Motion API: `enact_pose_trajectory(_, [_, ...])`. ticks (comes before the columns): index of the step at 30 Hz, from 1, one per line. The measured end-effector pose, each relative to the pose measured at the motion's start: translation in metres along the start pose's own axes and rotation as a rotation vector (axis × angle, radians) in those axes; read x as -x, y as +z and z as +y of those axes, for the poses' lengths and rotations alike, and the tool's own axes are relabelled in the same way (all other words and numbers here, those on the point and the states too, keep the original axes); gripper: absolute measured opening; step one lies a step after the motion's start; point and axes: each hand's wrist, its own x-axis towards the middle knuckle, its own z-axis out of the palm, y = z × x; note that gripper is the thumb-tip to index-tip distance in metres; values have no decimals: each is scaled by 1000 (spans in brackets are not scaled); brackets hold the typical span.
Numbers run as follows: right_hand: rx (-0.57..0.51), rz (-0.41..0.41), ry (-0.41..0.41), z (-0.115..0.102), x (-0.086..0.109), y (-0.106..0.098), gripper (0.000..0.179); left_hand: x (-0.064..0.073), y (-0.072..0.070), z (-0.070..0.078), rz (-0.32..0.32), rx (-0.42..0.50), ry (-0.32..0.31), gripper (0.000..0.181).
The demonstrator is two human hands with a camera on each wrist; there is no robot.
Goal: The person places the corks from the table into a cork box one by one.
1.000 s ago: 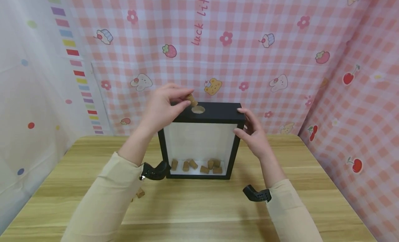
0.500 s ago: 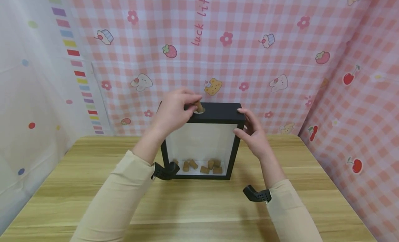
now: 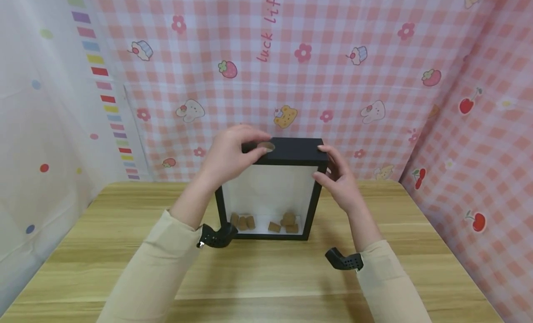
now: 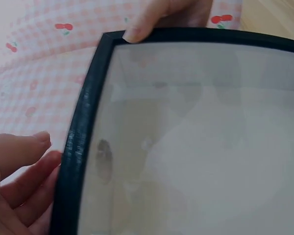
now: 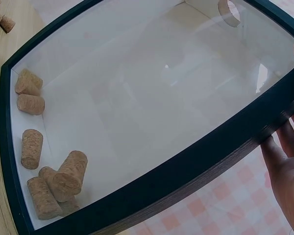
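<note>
A black-framed display box (image 3: 297,149) with a clear front and white inside stands upright on the table. Its top has a round hole (image 3: 271,147). Several corks (image 3: 274,227) lie along the bottom inside; in the right wrist view one cork (image 5: 71,172) leans over others in the corner. My left hand (image 3: 231,154) is at the hole, thumb and fingers apart with no cork between them. At the box's upper right corner my right hand (image 3: 341,182) grips the frame, thumb on the front and fingers on the top and side.
In the right wrist view, loose corks (image 5: 7,23) lie on the wooden table (image 3: 266,276) outside the box; my left forearm hides that spot in the head view. A pink checked cloth (image 3: 316,91) hangs behind the box.
My left hand lowered a cork into the hole and let it go. The corks inside have shifted, with the right-hand pile fuller. My right hand has stayed on the corner.
</note>
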Motion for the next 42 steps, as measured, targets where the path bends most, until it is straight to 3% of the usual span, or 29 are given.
enact_pose_trajectory(6, [-2,0,5,1,0,0,60,9,-5,8,-3,79,38,26])
enact_pose_trajectory(14, [3,-1,7,1,0,0,60,23,-8,15,-12,165,40,30])
enact_pose_trajectory(21, [3,-2,-1,2,-1,-1,60,39,-8,13,-16,228,60,33])
enact_pose_trajectory(27, [-3,-4,-6,2,-1,0,60,59,-5,-5,-55,289,144,33])
enact_pose_trajectory(30, [-3,-3,-5,2,-1,0,60,71,-4,-18,-92,311,154,35])
enact_pose_trajectory(42, [-4,0,-6,2,-1,0,60,125,3,-73,-174,373,-13,35])
